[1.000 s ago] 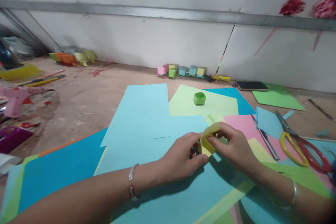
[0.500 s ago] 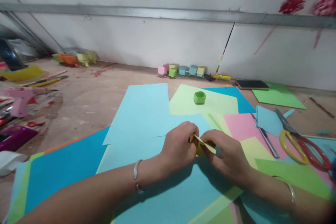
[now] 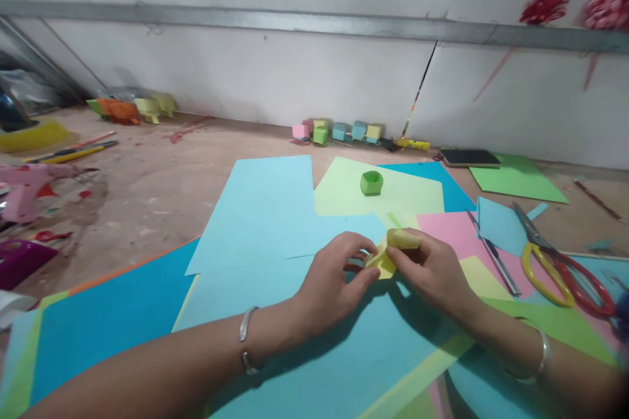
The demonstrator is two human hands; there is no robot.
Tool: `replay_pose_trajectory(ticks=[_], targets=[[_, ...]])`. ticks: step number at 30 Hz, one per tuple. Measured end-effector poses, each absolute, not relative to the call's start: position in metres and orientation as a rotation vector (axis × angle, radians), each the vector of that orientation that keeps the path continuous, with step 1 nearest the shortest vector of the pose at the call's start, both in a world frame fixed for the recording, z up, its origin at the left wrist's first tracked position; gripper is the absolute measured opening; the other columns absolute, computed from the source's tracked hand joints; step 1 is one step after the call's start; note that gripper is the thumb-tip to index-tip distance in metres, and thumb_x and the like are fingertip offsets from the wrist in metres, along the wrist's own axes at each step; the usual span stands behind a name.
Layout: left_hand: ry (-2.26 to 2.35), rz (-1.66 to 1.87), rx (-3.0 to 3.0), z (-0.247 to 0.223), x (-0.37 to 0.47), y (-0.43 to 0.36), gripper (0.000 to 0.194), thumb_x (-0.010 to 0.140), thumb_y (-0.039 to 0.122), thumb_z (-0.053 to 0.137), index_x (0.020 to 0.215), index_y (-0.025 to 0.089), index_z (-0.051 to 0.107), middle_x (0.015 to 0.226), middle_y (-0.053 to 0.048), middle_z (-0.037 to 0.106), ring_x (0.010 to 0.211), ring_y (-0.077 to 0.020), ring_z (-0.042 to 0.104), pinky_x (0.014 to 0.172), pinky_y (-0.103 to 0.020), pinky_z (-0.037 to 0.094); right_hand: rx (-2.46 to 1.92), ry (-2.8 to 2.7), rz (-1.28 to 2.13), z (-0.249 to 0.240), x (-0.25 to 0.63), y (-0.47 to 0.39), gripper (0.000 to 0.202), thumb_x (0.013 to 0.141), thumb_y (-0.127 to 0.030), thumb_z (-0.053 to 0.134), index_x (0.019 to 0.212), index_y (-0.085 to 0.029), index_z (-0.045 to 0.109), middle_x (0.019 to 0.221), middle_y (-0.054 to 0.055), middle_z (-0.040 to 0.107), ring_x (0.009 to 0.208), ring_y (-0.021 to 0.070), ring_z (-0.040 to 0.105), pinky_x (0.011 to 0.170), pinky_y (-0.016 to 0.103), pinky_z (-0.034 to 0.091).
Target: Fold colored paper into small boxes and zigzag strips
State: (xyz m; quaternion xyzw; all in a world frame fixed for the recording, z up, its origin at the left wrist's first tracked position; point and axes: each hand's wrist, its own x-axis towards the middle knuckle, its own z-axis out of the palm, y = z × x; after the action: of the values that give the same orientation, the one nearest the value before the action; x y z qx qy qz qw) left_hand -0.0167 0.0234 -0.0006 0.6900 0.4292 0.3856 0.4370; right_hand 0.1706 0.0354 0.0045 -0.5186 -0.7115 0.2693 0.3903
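Observation:
A small piece of folded yellow paper [image 3: 387, 267] is held between my two hands, above the light blue sheets [image 3: 275, 321]. My left hand [image 3: 339, 275] pinches its left side between thumb and fingers. My right hand [image 3: 430, 268] grips the upper right part, its thumb pressed against the fold. Fingers hide some of the paper's shape. Just beyond the hands, a small open green paper box [image 3: 372, 183] stands on a pale green sheet [image 3: 339, 190].
Scissors [image 3: 565, 272] and a craft knife [image 3: 496, 258] lie to the right on coloured paper. Behind them rests a phone [image 3: 469, 158]. Small paper cubes [image 3: 339, 131] line the wall. On the left are a pink glue gun [image 3: 24, 190] and a purple object [image 3: 22, 265].
My hands have turned the yellow paper, so more of its folded face shows. The left fingers have loosened and spread a little, and the right hand has risen slightly. The view has shifted slightly.

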Motion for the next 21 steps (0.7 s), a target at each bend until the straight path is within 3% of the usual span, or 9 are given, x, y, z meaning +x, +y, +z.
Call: replay_pose_trajectory(ticks=[12,16,21], targets=[[1.061,0.878,1.475,-0.005,-0.018,0.035,0.019,0.076,0.027,0.069,0.090,0.016,0.062,0.088,-0.005,0.064,0.080,-0.0168,0.062,0.072,-0.032,0.055,-1.224,-2.084,0.608,0.017,0.171,0.034,0.011,0.083,-0.020,0.054,0.075,-0.020,0.061,0.070,0.000,0.061,0.063,0.0139,0.056,0.056,0.024,0.044],[1.005,0.882,1.423,-0.004,-0.017,0.035,0.020,0.086,0.034,0.057,0.089,0.016,0.061,0.083,-0.004,0.063,0.074,-0.0150,0.060,0.069,-0.031,0.055,-1.268,-2.064,0.576,0.014,0.173,0.036,0.014,0.084,-0.022,0.054,0.071,-0.020,0.060,0.067,0.000,0.061,0.061,0.0139,0.057,0.054,0.024,0.043],[1.010,0.898,1.450,-0.001,-0.017,0.035,0.017,0.086,0.029,0.054,0.093,0.016,0.061,0.088,-0.004,0.065,0.073,-0.0141,0.059,0.067,-0.029,0.053,-1.310,-2.012,0.649,0.011,0.173,0.037,0.016,0.084,-0.022,0.054,0.072,-0.020,0.063,0.068,0.000,0.063,0.061,0.0143,0.058,0.054,0.025,0.043]])
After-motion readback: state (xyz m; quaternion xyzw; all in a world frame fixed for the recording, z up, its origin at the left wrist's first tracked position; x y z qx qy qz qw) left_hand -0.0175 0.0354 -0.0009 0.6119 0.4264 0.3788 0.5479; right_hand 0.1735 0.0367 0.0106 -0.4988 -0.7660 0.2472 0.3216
